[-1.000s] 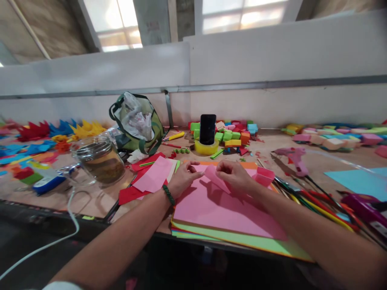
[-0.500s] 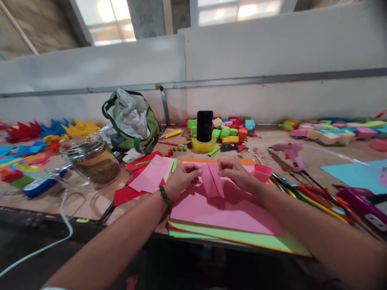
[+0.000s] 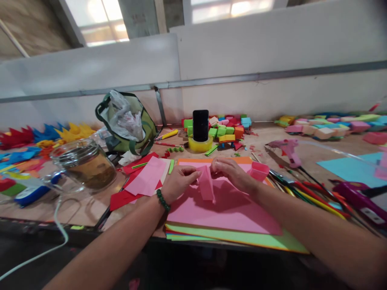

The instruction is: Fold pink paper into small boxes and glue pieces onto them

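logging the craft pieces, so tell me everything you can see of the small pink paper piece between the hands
The folded pink paper is a small, narrow piece, matte and thin like craft paper, creased lengthwise into a long flap. Its top end is pinched on one side by the left hand and on the other by the right hand. The lower end hangs free, slightly tilted. It sits above a large pink sheet and casts a shadow there. Whether its tip touches that sheet cannot be told.

Coloured sheets [image 3: 229, 213] lie on the counter [image 3: 266, 139] under the fingers [image 3: 189, 175]. A glass jar [image 3: 84, 165] stands left of them, a glue gun [image 3: 287, 149] right.
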Tool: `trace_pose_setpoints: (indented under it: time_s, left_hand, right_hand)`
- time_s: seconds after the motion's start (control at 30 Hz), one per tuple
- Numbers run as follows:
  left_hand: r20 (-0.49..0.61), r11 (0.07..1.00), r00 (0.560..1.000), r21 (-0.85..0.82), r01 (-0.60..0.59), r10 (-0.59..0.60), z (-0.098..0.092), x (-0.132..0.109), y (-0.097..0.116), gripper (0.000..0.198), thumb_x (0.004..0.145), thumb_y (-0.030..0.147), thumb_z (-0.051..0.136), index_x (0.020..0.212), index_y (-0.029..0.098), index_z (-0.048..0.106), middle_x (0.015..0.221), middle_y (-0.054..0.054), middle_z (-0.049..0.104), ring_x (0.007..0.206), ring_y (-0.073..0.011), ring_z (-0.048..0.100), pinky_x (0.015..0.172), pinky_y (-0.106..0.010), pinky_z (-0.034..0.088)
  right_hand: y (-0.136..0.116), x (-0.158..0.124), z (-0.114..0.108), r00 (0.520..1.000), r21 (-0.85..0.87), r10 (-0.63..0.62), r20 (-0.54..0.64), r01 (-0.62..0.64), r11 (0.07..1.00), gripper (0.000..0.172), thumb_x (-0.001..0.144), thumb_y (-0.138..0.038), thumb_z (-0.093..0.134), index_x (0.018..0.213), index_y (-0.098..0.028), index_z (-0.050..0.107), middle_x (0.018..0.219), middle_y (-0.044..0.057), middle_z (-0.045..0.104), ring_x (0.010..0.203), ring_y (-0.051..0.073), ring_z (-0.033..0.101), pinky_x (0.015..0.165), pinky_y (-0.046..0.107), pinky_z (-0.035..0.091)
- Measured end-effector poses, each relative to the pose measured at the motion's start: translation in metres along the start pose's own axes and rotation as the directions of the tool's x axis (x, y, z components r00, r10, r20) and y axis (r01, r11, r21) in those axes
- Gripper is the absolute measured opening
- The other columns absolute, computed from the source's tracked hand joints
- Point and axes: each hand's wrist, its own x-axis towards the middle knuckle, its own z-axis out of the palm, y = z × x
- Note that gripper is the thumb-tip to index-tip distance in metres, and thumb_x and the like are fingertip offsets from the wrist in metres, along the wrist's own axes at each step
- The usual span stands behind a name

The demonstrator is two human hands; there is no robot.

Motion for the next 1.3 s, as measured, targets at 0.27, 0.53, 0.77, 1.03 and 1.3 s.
trace_pose_setpoints:
  time_s: [0.27,0.53,0.77,1.03,1.3]
  left_hand:
    - [-0.076,0.987,0.994,0.149,-0.067,0.079,0.007,-0.005,0.001,0.024,0.081,0.033,0.059,0.067,0.015,0.06,0.058,0.001,0.06,0.054,-0.0101,0.055,0.052,-0.02,0.042]
    - [-0.12,0.989,0.986,0.111,-0.102,0.115,0.009,-0.006,0.007,0.025,0.079,0.034,0.062,0.064,0.014,0.058,0.057,0.002,0.056,0.052,-0.0089,0.051,0.05,-0.02,0.04]
    - [-0.087,0.981,0.985,0.141,-0.133,0.146,0.01,-0.009,0.007,0.018,0.079,0.031,0.061,0.071,0.015,0.06,0.062,0.001,0.057,0.054,-0.0091,0.052,0.052,-0.02,0.042]
    - [-0.074,0.996,0.994,0.027,-0.081,0.083,0.015,-0.009,0.005,0.021,0.08,0.034,0.06,0.073,0.015,0.062,0.061,0.0,0.059,0.053,-0.0106,0.057,0.053,-0.022,0.048]
    - [-0.033,0.998,0.999,-0.056,-0.027,0.026,0.011,-0.01,0.011,0.025,0.082,0.037,0.06,0.077,0.013,0.066,0.058,-0.001,0.063,0.053,-0.0107,0.061,0.053,-0.02,0.047]
  right_hand:
    - [0.004,-0.005,0.022,0.97,-0.448,-0.172,-0.174,0.078,0.891,0.046,0.071,-0.019,0.059,0.116,-0.02,0.055,0.091,0.004,0.063,0.076,0.016,0.059,0.072,0.03,0.047]
    - [-0.009,-0.003,0.019,0.979,-0.167,-0.034,-0.199,0.0,0.986,0.015,0.069,-0.028,0.059,0.079,-0.017,0.061,0.074,0.0,0.061,0.07,0.015,0.056,0.065,0.028,0.044]
    - [-0.007,-0.009,0.026,0.981,-0.251,-0.062,-0.184,0.014,0.968,0.034,0.073,-0.038,0.066,0.101,-0.018,0.059,0.083,0.002,0.062,0.071,0.015,0.056,0.063,0.027,0.045]
    - [-0.006,-0.006,0.028,0.95,-0.277,-0.125,-0.286,0.043,0.96,0.03,0.071,-0.048,0.07,0.067,-0.019,0.063,0.066,0.001,0.064,0.062,0.015,0.056,0.058,0.027,0.045]
    - [-0.017,-0.008,0.025,0.948,-0.252,-0.088,-0.307,0.008,0.968,0.025,0.069,-0.044,0.073,0.068,-0.02,0.072,0.068,0.002,0.07,0.063,0.016,0.061,0.059,0.027,0.046]
